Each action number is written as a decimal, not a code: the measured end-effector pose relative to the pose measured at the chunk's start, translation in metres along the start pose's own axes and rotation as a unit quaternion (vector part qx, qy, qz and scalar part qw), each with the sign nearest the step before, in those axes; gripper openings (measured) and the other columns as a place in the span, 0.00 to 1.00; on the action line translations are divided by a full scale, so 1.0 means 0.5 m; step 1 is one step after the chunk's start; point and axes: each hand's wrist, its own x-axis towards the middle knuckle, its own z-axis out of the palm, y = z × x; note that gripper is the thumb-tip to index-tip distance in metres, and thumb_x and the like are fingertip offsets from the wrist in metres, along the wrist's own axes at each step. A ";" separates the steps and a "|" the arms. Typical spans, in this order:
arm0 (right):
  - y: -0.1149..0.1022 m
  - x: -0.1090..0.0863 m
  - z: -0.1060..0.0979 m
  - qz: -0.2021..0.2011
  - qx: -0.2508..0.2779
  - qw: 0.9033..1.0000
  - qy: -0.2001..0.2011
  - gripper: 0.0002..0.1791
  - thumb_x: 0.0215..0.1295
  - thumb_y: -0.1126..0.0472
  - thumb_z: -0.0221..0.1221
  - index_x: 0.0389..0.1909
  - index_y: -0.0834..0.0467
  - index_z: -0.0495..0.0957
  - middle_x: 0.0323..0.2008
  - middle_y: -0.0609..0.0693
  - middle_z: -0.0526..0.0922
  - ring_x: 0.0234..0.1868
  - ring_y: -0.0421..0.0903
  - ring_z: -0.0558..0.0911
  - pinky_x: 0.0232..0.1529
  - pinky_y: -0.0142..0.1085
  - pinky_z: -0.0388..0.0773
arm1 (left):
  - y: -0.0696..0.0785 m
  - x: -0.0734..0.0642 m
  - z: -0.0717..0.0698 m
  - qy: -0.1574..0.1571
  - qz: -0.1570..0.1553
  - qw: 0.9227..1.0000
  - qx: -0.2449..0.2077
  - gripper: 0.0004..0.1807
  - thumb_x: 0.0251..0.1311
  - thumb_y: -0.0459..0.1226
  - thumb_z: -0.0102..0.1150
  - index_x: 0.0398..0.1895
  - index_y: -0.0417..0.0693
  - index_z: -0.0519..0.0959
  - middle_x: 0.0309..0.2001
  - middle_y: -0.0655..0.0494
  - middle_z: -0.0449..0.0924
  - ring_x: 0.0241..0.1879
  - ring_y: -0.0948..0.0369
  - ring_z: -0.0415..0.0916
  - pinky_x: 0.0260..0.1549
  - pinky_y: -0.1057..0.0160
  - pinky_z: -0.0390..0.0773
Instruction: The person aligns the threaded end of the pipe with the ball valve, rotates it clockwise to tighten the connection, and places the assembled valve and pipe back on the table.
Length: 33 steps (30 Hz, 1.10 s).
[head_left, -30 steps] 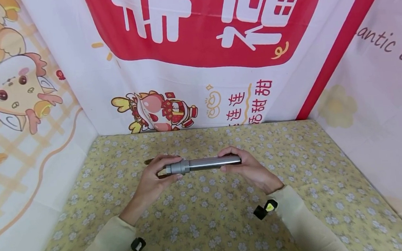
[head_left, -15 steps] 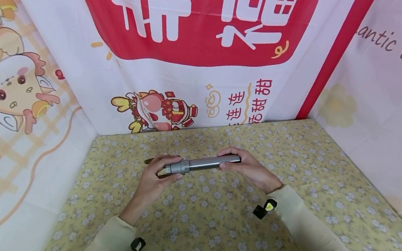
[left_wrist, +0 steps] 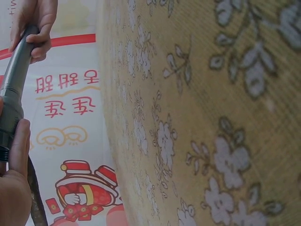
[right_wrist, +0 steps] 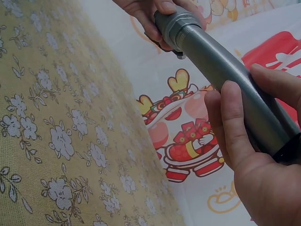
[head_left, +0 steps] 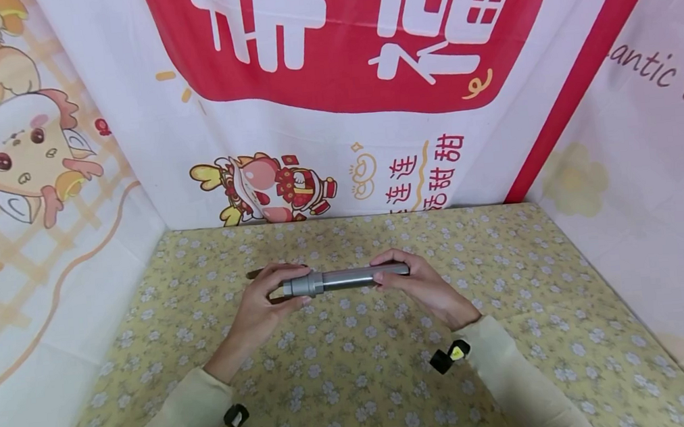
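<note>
A grey metal pipe (head_left: 348, 279) is held level above the table, running left to right between the two hands. On its left end sits a wider grey threaded fitting (head_left: 304, 285). My left hand (head_left: 261, 302) grips this fitting between thumb and fingers. Curled around the pipe near its right end, my right hand (head_left: 420, 282) has its thumb (right_wrist: 239, 115) lying along the near side. Some thread shows between pipe and fitting in the right wrist view. A dark narrow strip (left_wrist: 36, 195) extends by the left hand; whether it joins the fitting, I cannot tell.
A yellow floral cloth (head_left: 355, 361) covers the table under both hands. Printed fabric hangs at the back (head_left: 338, 173), on the left (head_left: 48, 280) and on the right (head_left: 635, 215). Black straps are on both sleeves.
My right thumb has shifted from the pipe's lower edge up onto its near side. The left hand and the fitting have stayed in nearly the same place.
</note>
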 end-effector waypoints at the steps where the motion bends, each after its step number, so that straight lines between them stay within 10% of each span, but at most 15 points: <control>1: 0.000 0.000 0.000 -0.002 -0.001 1.000 -0.001 0.23 0.80 0.57 0.66 0.67 0.63 0.76 0.65 0.60 0.77 0.60 0.58 0.82 0.64 0.47 0.87 | 0.000 0.000 0.000 0.001 0.000 1.000 0.001 0.25 0.65 0.30 0.77 0.65 0.48 0.87 0.68 0.47 0.76 0.62 0.53 0.77 0.56 0.63 0.90; 14: -0.002 -0.004 -0.003 -0.001 0.000 1.000 -0.024 0.23 0.76 0.72 0.64 0.67 0.56 0.74 0.66 0.58 0.74 0.59 0.52 0.80 0.61 0.44 0.86 | -0.002 -0.002 -0.002 -0.005 0.004 1.000 -0.009 0.25 0.65 0.30 0.76 0.65 0.48 0.86 0.68 0.47 0.75 0.61 0.55 0.76 0.56 0.62 0.90; 21: 0.001 -0.003 -0.003 0.000 -0.002 1.000 -0.021 0.22 0.75 0.70 0.66 0.66 0.59 0.75 0.65 0.57 0.75 0.62 0.64 0.77 0.57 0.39 0.87 | -0.004 -0.003 -0.002 -0.010 0.006 1.000 -0.006 0.25 0.66 0.31 0.76 0.66 0.49 0.86 0.67 0.47 0.75 0.61 0.53 0.77 0.56 0.62 0.90; 33: 0.000 -0.004 -0.003 0.005 -0.002 1.000 -0.009 0.24 0.73 0.63 0.71 0.66 0.60 0.77 0.66 0.59 0.75 0.59 0.52 0.81 0.59 0.42 0.87 | -0.003 -0.003 -0.002 -0.006 0.003 1.000 -0.005 0.25 0.66 0.31 0.76 0.66 0.49 0.86 0.67 0.48 0.75 0.61 0.53 0.76 0.56 0.62 0.90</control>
